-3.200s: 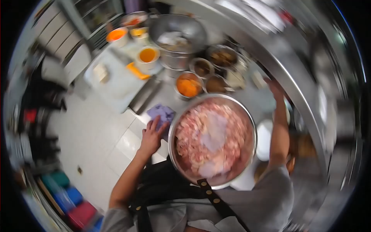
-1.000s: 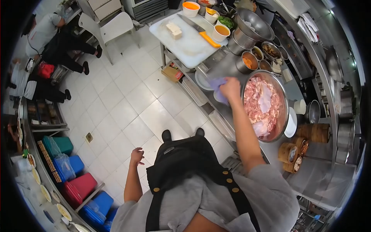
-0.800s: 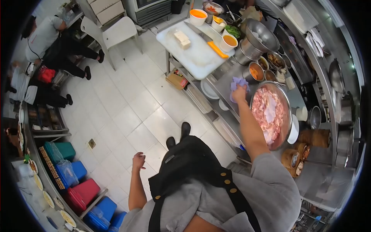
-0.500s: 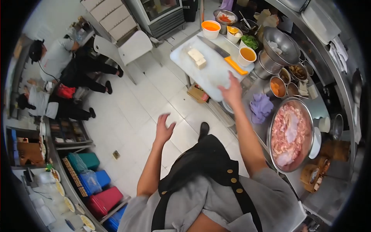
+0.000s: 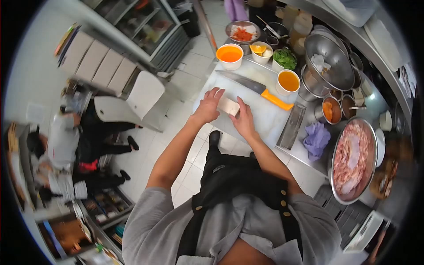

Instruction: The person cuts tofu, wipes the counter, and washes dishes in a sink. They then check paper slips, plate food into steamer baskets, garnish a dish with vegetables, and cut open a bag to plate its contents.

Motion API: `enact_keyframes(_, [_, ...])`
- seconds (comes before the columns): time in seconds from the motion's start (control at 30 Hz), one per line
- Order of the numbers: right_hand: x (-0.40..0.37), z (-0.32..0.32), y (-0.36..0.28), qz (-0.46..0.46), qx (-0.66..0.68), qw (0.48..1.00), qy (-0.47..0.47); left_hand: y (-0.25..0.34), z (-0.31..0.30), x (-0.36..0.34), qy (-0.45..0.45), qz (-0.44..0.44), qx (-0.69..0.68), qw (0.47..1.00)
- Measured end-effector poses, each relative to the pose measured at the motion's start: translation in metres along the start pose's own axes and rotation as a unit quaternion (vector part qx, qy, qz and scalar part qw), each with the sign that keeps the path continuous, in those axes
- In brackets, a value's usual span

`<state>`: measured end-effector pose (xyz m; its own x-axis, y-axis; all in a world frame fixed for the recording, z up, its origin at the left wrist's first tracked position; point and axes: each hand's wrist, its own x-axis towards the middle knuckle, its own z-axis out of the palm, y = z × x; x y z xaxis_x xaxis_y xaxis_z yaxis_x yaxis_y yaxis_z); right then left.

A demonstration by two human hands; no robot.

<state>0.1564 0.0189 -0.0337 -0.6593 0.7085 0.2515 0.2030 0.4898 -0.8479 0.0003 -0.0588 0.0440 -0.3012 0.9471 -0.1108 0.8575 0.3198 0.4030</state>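
Touching the white block (image 5: 229, 106), left hand (image 5: 209, 106) and right hand (image 5: 243, 120) have half-open fingers, maybe gripping it. Block looks whole; the knife (image 5: 254, 88) on the far side lies untouched.

The white plastic cutting board (image 5: 265, 121) lies bare to the right of the right hand (image 5: 243, 119), as far as the rectangular steel tray (image 5: 293, 126) at its edge. Just beyond that hand, the steel cleaver with an orange handle (image 5: 258, 89) lies slantwise across the board. It bars a straight reach to the white cup of orange liquid (image 5: 288, 81) and the white bowl of orange sauce (image 5: 229, 55) behind it.
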Motion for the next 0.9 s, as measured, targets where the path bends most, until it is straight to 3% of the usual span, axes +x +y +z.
enact_keyframes(0.13, [0.0,0.007,-0.009,-0.031,-0.079,0.994,0.066,-0.036,0.003,0.018,-0.074,0.047,-0.072,0.994])
enact_keyframes(0.17, [-0.002,0.009,-0.012,-0.008,-0.094,0.992,0.078,-0.042,0.003,0.022,-0.094,0.067,-0.081,0.99])
enact_keyframes(0.23, [0.006,0.006,-0.02,0.092,0.003,0.994,0.052,-0.048,-0.007,0.035,-0.094,0.119,-0.134,0.979])
enact_keyframes(0.37, [0.027,-0.006,-0.03,0.098,-0.031,0.99,0.099,-0.062,-0.005,0.069,-0.084,0.222,-0.158,0.959])
enact_keyframes(0.47, [0.041,-0.014,-0.032,0.138,-0.051,0.986,0.073,-0.057,-0.008,0.089,-0.115,0.261,-0.14,0.948])
enact_keyframes(0.53, [0.055,-0.014,-0.041,0.105,-0.177,0.977,0.062,-0.046,-0.017,0.094,-0.13,0.244,-0.057,0.959])
enact_keyframes(0.57, [0.062,-0.012,-0.037,0.111,-0.177,0.975,0.076,-0.043,-0.016,0.098,-0.134,0.256,-0.051,0.956])
enact_keyframes(0.63, [0.067,-0.008,-0.023,0.136,-0.194,0.971,-0.026,-0.037,-0.009,0.106,-0.195,0.241,0.007,0.951])
enact_keyframes(0.73, [0.059,-0.002,-0.01,0.139,-0.169,0.975,-0.026,-0.025,-0.008,0.109,-0.228,0.234,0.013,0.945])
enact_keyframes(0.77, [0.047,-0.007,-0.009,0.151,-0.169,0.974,-0.01,-0.014,-0.007,0.112,-0.237,0.249,0.019,0.939])
enact_keyframes(0.83, [0.028,-0.015,-0.023,0.125,-0.116,0.975,0.143,0.012,-0.017,0.112,-0.23,0.3,0.021,0.926])
enact_keyframes(0.9, [0.005,-0.041,-0.041,0.174,-0.159,0.94,0.247,0.062,-0.019,0.118,-0.221,0.395,0.053,0.89])
